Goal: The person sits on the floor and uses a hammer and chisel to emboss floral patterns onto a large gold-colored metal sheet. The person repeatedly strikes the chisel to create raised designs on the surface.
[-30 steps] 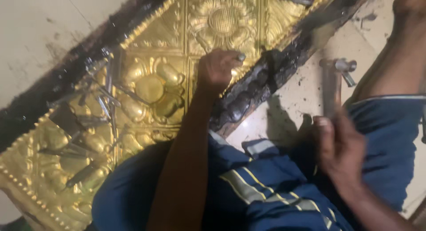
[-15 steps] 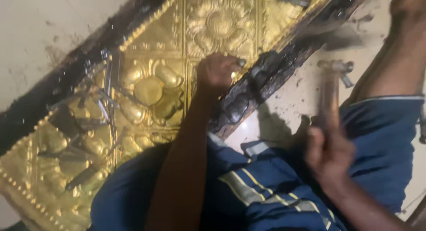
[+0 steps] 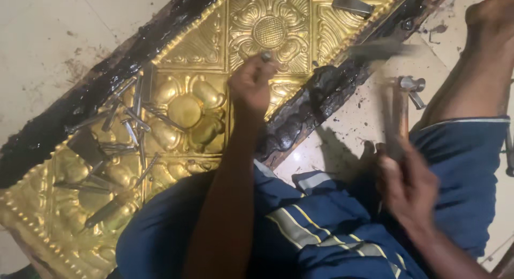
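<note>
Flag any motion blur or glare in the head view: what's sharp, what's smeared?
Head view: the right hand and the hammer it grips are smeared by motion. The left hand, holding a small punch, is fairly sharp. The embossed brass sheet throws bright warm glare. Loose metal tools on it stay crisp. The tile floor is evenly lit.

— What is the person wearing?

— Blue shorts with a striped band of white and yellow running just beside the left hand's [image 3: 250, 86] forearm, plus a thin white line along the hem near the right hand [image 3: 408, 188].

— Any sleeves?

— None — both forearms are bare, wrists too, no rings or watch visible.
</note>
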